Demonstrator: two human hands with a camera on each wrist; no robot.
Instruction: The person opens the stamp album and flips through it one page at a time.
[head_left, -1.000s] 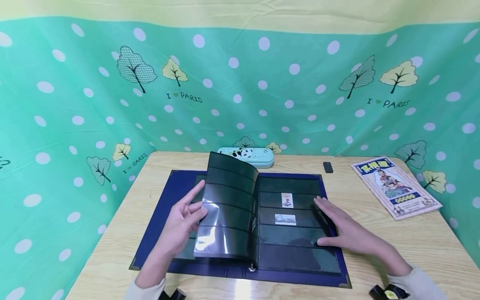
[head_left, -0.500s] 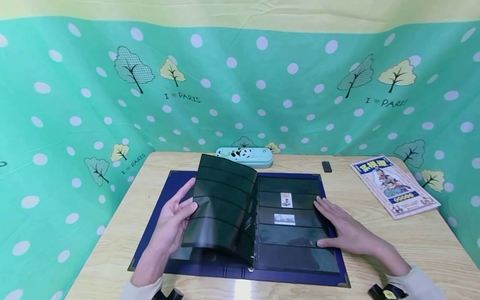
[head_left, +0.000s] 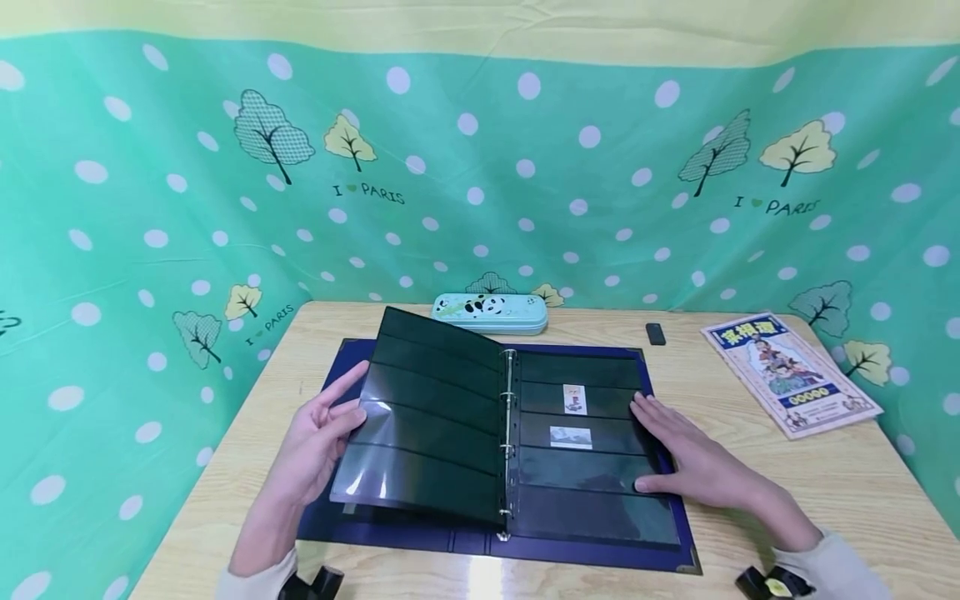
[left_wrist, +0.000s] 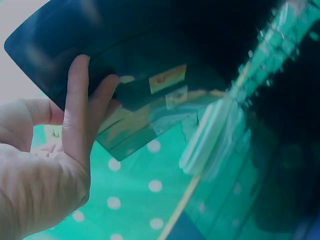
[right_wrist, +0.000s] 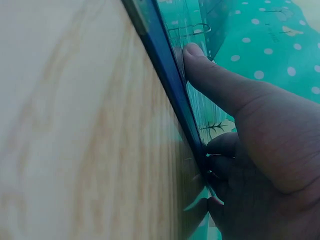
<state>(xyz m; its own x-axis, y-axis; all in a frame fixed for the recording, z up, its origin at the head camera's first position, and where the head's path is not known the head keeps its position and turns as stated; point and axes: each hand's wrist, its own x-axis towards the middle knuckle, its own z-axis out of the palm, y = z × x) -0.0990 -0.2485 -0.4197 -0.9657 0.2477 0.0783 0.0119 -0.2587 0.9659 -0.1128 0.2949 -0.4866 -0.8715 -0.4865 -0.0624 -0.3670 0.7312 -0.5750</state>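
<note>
A dark blue ring-binder stamp album (head_left: pixel 468 544) lies open on the table. My left hand (head_left: pixel 309 446) pinches the outer edge of a black pocket page (head_left: pixel 423 417), thumb on top and fingers behind; the page slants above the left cover. In the left wrist view, the fingers (left_wrist: pixel 77 107) lie against the page's underside, near two small stamp-like patches. My right hand (head_left: pixel 697 462) rests on the outer edge of the right page (head_left: pixel 592 517), fingers spread. Two stamps, one upright (head_left: pixel 574 399) and one sideways (head_left: pixel 571 437), sit in that page's strips. Metal rings (head_left: pixel 508 450) run between the pages.
Behind the album stands a light-blue panda pencil case (head_left: pixel 491 313). A small black object (head_left: pixel 656 334) and a pink illustrated booklet (head_left: pixel 792 375) lie to the right on the wooden table (head_left: pixel 750 412). A green dotted curtain (head_left: pixel 480 192) hangs behind.
My left hand has moved left, carrying the page over from a curled, raised position to a flatter slant. The binder rings have come into view. My right hand stays in place.
</note>
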